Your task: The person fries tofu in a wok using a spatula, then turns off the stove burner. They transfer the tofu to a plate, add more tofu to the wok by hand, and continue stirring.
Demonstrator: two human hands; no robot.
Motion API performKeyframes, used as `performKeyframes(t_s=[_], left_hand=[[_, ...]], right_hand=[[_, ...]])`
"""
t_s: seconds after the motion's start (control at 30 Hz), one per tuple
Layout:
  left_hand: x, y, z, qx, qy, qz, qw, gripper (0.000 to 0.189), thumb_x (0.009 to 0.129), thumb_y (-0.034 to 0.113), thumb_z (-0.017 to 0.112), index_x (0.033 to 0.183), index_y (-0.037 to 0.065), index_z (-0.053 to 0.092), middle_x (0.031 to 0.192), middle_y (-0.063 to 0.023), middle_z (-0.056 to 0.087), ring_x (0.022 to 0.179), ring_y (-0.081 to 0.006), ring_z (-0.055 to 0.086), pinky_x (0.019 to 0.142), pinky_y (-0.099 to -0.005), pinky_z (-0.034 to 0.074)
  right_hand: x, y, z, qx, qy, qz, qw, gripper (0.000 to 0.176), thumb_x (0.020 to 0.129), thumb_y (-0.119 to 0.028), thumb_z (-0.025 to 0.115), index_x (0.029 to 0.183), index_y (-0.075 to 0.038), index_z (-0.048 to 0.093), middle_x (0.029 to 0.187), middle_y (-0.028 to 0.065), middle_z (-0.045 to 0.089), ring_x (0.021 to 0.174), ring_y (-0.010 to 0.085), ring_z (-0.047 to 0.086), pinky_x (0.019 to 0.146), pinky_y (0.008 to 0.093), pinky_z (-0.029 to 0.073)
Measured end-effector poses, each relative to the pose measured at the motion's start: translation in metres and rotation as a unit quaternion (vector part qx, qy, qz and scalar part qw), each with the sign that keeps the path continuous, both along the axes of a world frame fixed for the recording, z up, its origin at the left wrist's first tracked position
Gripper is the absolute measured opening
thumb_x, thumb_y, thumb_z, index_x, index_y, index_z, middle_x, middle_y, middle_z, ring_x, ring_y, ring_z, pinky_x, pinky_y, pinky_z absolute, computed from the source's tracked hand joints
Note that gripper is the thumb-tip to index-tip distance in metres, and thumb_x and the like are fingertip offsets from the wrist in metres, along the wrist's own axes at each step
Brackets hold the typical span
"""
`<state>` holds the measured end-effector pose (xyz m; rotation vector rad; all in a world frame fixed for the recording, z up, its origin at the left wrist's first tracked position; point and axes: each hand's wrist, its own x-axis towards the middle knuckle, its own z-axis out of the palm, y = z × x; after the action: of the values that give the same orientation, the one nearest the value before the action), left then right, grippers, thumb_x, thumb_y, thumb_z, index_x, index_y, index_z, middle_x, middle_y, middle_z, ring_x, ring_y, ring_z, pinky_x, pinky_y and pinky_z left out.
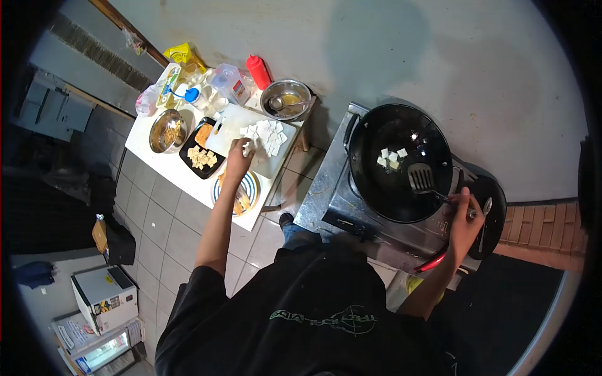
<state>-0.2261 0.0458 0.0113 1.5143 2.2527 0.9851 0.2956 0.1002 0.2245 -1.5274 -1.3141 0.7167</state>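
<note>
My left hand (239, 153) reaches over the white cutting board (233, 122) and closes on some white tofu cubes (268, 136) at the pile's near edge. My right hand (463, 216) grips the handle of a slotted spatula (421, 178), whose blade rests inside the black wok (376, 125). A few white cubes (391, 157) lie in the wok, just left of the spatula blade. The wok sits on a steel stove (332, 200).
The small white table (182, 175) also carries a black tray of fried pieces (202, 156), a striped plate (249, 186), two steel bowls (167, 130) (287, 99), a red squeeze bottle (258, 70) and plastic containers (229, 80). A black lid (492, 207) lies right of the wok. Boxes (103, 297) stand on the floor lower left.
</note>
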Motion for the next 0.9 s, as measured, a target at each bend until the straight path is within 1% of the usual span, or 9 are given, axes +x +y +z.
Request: performKeyframes(t_s=[0.1,0.27,0.33,0.57,0.67,0.73,0.77,0.83,0.9], left_hand=[[-0.012,0.026,-0.011,-0.010,0.064,-0.066,0.996,0.047,0.076,0.014,0.077,0.119,0.008,0.059,0.119,-0.0165,0.055,0.105,-0.0361,0.058,0.091,-0.0436,0.049],[-0.016,0.048,-0.020,-0.083,0.127,-0.089,0.984,0.056,0.072,0.021,0.079,0.123,0.011,0.057,0.122,-0.0131,0.053,0.111,-0.0346,0.054,0.092,-0.0464,0.047],[-0.017,0.052,-0.022,-0.098,0.141,-0.098,0.980,0.060,0.071,0.023,0.080,0.125,0.012,0.057,0.123,-0.0117,0.053,0.112,-0.0338,0.053,0.092,-0.0476,0.046],[-0.026,0.059,-0.024,-0.117,0.114,-0.125,0.979,0.045,0.072,0.019,0.077,0.112,0.011,0.060,0.117,-0.0100,0.057,0.110,-0.0342,0.054,0.091,-0.0479,0.046],[-0.028,0.062,-0.022,-0.118,0.096,-0.128,0.980,0.035,0.075,0.014,0.074,0.107,0.010,0.060,0.107,-0.0083,0.063,0.106,-0.0333,0.056,0.091,-0.0476,0.045],[-0.030,0.066,-0.023,-0.104,0.063,-0.139,0.983,0.029,0.077,0.011,0.071,0.104,0.009,0.061,0.094,-0.0090,0.067,0.095,-0.0322,0.062,0.086,-0.0452,0.047],[-0.032,0.068,-0.023,-0.103,0.064,-0.138,0.983,0.029,0.077,0.011,0.071,0.104,0.009,0.061,0.094,-0.0090,0.067,0.095,-0.0322,0.062,0.086,-0.0452,0.047],[-0.035,0.072,-0.022,-0.075,-0.031,-0.155,0.985,0.030,0.076,0.010,0.072,0.104,0.006,0.061,0.085,-0.0125,0.068,0.083,-0.0321,0.065,0.078,-0.0425,0.050],[-0.036,0.075,-0.013,-0.079,-0.048,-0.153,0.984,0.032,0.075,0.009,0.072,0.106,0.006,0.062,0.084,-0.0140,0.068,0.081,-0.0321,0.065,0.076,-0.0416,0.051]], right_hand=[[-0.010,-0.012,0.001,0.018,-0.005,-0.031,0.999,0.040,0.100,-0.029,0.057,0.077,0.004,0.063,0.067,0.0056,0.063,0.048,0.0077,0.052,0.045,0.0231,0.038],[-0.025,-0.032,0.002,-0.014,-0.028,-0.082,0.996,0.042,0.099,-0.032,0.057,0.078,0.003,0.064,0.069,0.0068,0.063,0.048,0.0093,0.053,0.045,0.0230,0.039],[-0.030,-0.039,0.004,-0.017,0.000,-0.083,0.996,0.044,0.099,-0.034,0.057,0.078,0.004,0.063,0.070,0.0074,0.063,0.048,0.0099,0.053,0.045,0.0237,0.039],[-0.032,-0.049,0.000,-0.008,-0.011,-0.112,0.994,0.042,0.099,-0.032,0.057,0.078,0.004,0.063,0.070,0.0071,0.062,0.049,0.0100,0.053,0.045,0.0240,0.038],[-0.033,-0.048,0.000,-0.005,-0.002,-0.115,0.993,0.042,0.099,-0.031,0.057,0.077,0.004,0.063,0.070,0.0068,0.061,0.049,0.0100,0.053,0.046,0.0240,0.038],[-0.034,-0.047,0.001,-0.001,0.001,-0.108,0.994,0.042,0.100,-0.030,0.056,0.077,0.004,0.062,0.070,0.0066,0.061,0.049,0.0100,0.053,0.046,0.0239,0.038],[-0.034,-0.047,0.001,0.000,0.002,-0.107,0.994,0.042,0.100,-0.030,0.056,0.077,0.004,0.062,0.070,0.0066,0.061,0.049,0.0100,0.053,0.046,0.0239,0.038],[-0.034,-0.045,0.001,0.000,0.004,-0.112,0.994,0.042,0.100,-0.030,0.056,0.077,0.004,0.062,0.070,0.0066,0.061,0.049,0.0099,0.053,0.046,0.0237,0.038],[-0.033,-0.045,0.002,-0.002,-0.001,-0.109,0.994,0.042,0.100,-0.030,0.056,0.077,0.004,0.062,0.070,0.0067,0.062,0.049,0.0100,0.054,0.046,0.0236,0.039]])
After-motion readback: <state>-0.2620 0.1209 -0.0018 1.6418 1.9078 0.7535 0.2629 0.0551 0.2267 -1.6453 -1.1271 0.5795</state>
